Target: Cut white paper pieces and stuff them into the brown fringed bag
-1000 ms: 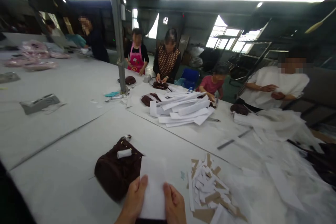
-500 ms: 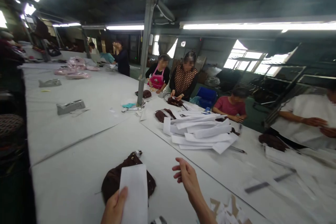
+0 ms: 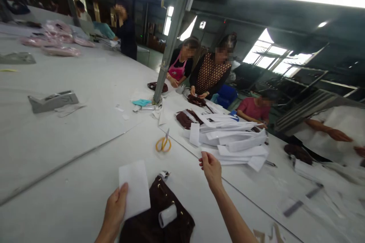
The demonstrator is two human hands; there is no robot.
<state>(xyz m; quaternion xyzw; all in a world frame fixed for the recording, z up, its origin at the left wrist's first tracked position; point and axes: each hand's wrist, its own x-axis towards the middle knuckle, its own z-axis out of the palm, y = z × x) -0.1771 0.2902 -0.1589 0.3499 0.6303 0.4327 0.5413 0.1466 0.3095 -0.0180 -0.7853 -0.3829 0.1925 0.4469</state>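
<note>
My left hand (image 3: 115,204) grips a white paper piece (image 3: 134,188) between thumb and fingers, above the left part of a dark brown bag (image 3: 168,218). The bag has gold eyelets along its edge, and a white wrapped roll (image 3: 167,215) lies on it. My right hand (image 3: 211,167) is closed, its fingertips together at the near left edge of a pile of white paper strips (image 3: 239,142); whether they pinch a strip is unclear. Yellow-handled scissors (image 3: 163,144) appear beyond the bag, blades pointing away.
A metal post (image 3: 173,38) rises from the table. Tape dispensers (image 3: 54,101) and pink wrapped bundles (image 3: 58,32) are at the left. Several co-workers are at the far side, one in a pink apron (image 3: 177,71). A metal ruler (image 3: 303,199) lies at the right.
The view has shifted right and down. The yellow-handled scissors have come into sight on the far side of the bag. My right hand has reached to the paper pile and its fingers have closed.
</note>
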